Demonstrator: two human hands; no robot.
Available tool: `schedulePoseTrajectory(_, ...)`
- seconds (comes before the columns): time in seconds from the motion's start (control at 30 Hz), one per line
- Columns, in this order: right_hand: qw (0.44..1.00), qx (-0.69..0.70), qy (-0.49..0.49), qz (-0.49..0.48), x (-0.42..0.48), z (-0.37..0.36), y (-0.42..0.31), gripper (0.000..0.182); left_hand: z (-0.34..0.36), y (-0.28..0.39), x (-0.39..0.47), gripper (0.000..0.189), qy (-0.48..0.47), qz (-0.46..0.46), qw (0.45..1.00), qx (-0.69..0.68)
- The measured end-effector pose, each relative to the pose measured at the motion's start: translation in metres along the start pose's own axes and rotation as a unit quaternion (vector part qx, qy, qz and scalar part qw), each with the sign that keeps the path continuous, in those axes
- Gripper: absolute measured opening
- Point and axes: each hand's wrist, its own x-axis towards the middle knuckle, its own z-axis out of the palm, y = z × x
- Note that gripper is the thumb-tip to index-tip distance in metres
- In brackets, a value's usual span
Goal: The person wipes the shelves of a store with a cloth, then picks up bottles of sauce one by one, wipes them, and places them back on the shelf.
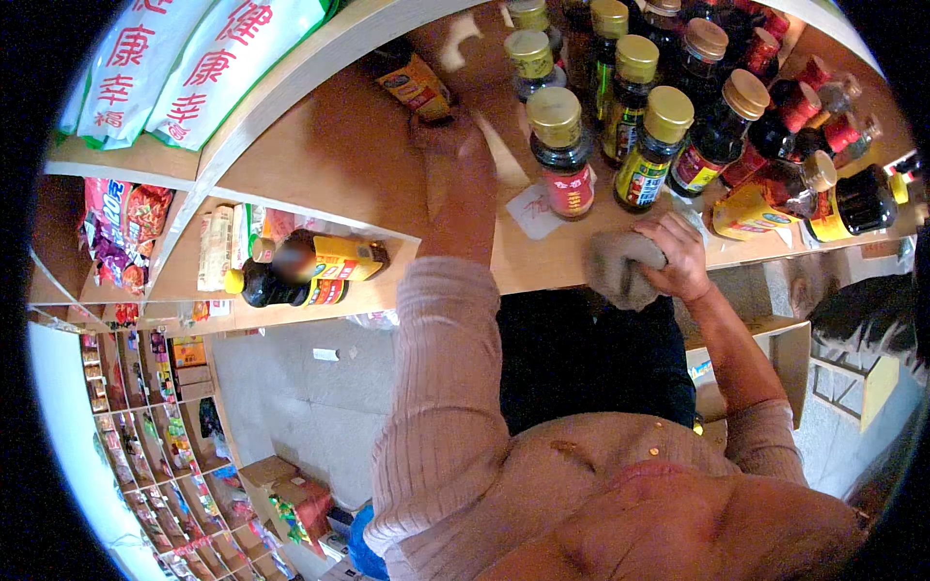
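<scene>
At the back left of the wooden shelf, my left hand [443, 138] is closed around the lower part of a dark sauce bottle [418, 86] with a yellow label; shadow and blur hide the fingertips. My right hand [676, 250] grips a bunched grey cloth [626, 269] at the shelf's front edge. Just behind the cloth stand gold-capped sauce bottles, one with a red label [568, 190] and one with a yellow-green label [643, 178]. A paper piece with red marks [536, 210] lies beside the red-labelled bottle.
More bottles, some red-capped [799, 105], crowd the right side. Two yellow-labelled bottles [349, 258] are in a lower compartment at left, near snack packets [127, 232]. White-green bags [211, 65] lie upper left. Cardboard boxes [788, 363] and a stool [864, 385] are at right.
</scene>
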Motion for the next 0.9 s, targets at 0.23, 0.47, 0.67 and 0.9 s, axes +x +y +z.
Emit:
schedulePoseTrajectory(0.23,1.0,0.008,-0.002,-0.01,0.001,-0.006,0.0,0.054,0.016,-0.02,-0.025,0.035,0.041,0.159,0.98,-0.117)
schedulePoseTrajectory(0.47,1.0,0.008,-0.015,0.006,0.007,-0.01,-0.008,0.049,0.03,-0.065,0.01,0.024,-0.089,0.195,0.971,0.105)
schedulePoseTrajectory(0.67,1.0,-0.006,0.004,0.015,0.005,-0.011,-0.006,0.05,0.04,-0.04,0.007,0.025,0.025,0.065,0.963,0.26)
schedulePoseTrajectory(0.9,0.999,-0.025,0.032,0.029,0.003,0.006,-0.01,0.042,-0.044,-0.016,-0.023,0.016,-0.144,0.044,0.972,-0.18)
